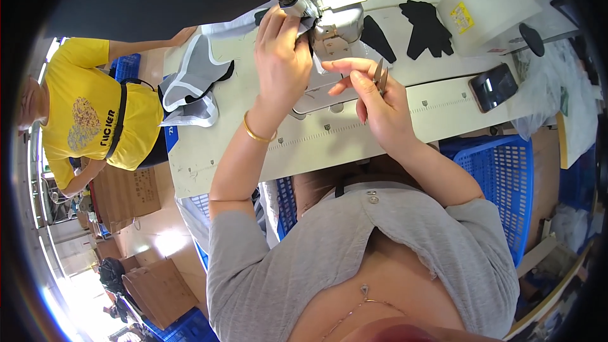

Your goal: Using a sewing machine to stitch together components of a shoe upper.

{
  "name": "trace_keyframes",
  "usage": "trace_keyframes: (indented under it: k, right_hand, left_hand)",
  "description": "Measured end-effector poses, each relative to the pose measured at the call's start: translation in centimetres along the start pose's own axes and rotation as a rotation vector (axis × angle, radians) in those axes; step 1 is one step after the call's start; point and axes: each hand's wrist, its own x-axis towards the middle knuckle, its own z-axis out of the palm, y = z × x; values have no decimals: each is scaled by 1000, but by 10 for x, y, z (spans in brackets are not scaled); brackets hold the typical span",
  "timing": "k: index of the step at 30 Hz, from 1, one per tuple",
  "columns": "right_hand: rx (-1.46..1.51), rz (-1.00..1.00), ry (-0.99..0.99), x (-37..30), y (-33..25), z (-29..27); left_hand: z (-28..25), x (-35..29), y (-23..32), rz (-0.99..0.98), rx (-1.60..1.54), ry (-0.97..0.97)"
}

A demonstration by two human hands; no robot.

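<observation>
My left hand (282,57) is up at the needle area of a sewing machine (335,31), its fingers curled on a small piece of dark and grey fabric (305,26). The machine head partly hides that fabric. Just right of it, my right hand (383,104) keeps a small pair of scissors (380,77) in its palm, with the pointed blades sticking up past the fingers. The right index finger reaches out toward the machine, close to the left hand but apart from it. A grey, white-edged fabric piece (193,79) lies at the table's left end.
Black glove-shaped cut pieces (425,28) and a dark strip (377,39) lie right of the machine. A phone (493,87) rests near the table's (253,171) right end. Blue baskets (500,183) stand below. A person in a yellow shirt (88,104) is at the left.
</observation>
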Motion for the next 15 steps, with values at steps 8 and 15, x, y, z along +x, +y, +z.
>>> trace_keyframes:
  k: [8, 15]
  right_hand:
    - [-361, -280, -107, 10, -14, 0]
    - [-505, -75, -411, 9, 1, 38]
  left_hand:
    - [-65, -7, -14, -110, 93, 217]
    - [-122, -60, 34, -1032, -701, -286]
